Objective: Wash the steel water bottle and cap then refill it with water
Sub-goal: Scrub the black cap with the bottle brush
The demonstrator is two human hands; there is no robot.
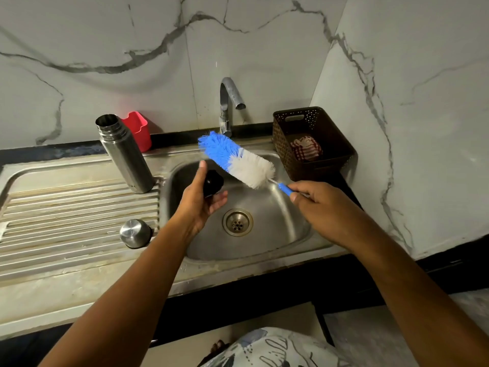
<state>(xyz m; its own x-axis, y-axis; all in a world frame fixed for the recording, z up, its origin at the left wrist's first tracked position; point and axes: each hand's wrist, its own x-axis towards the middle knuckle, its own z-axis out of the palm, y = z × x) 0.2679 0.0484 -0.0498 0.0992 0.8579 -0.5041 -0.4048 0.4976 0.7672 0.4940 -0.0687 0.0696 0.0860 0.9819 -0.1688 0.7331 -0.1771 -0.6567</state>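
Left hand is gripping the black cap over the sink; right hand is clutching the brush. Bottle is standing far left, basket sitting far right

No writing, label, brand or number can be read anywhere. The bottle left of the sink shows plain steel, and the black cap and brush above the sink carry no lettering that can be made out. The same goes for the basket right of the sink and the red cup at its back left.
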